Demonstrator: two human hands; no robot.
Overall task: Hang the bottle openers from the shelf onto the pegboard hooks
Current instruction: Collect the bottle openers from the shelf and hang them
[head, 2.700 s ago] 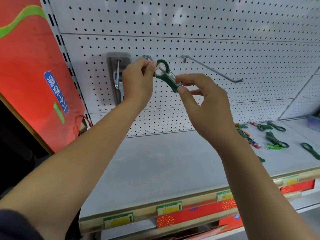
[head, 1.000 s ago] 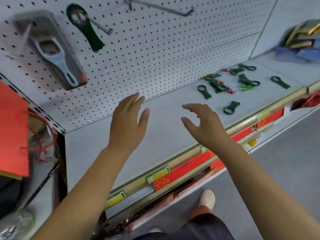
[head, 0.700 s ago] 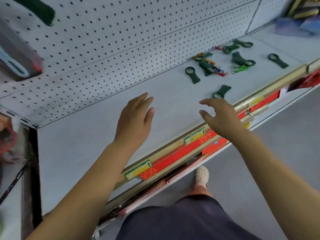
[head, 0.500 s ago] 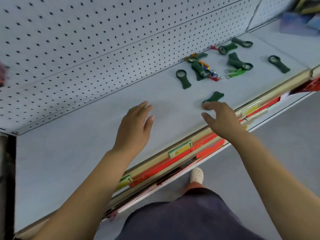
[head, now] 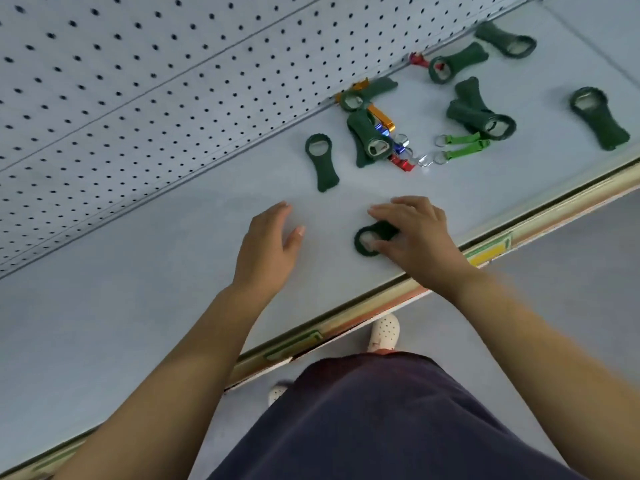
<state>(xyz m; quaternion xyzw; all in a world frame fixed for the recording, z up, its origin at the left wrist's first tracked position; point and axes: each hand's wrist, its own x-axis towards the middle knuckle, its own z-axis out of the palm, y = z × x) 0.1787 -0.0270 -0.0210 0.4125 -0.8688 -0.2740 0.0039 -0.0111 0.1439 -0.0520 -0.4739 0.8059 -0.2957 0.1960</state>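
Bottle opener, dark green, sits on shelf nr the front edge. Ring end shows; handle is hidden under right grip, whose fingers curl over it w/ thumb at the ring, i.e. grasping it. Left grip is released, fingers relaxed, over the shelf just left of the opener and not touching it. Further back a lone green opener lies flat. Right of that is a heap of green openers mixed w/ orange, blue & red keyring ones. Pegboard rises behind the shelf.
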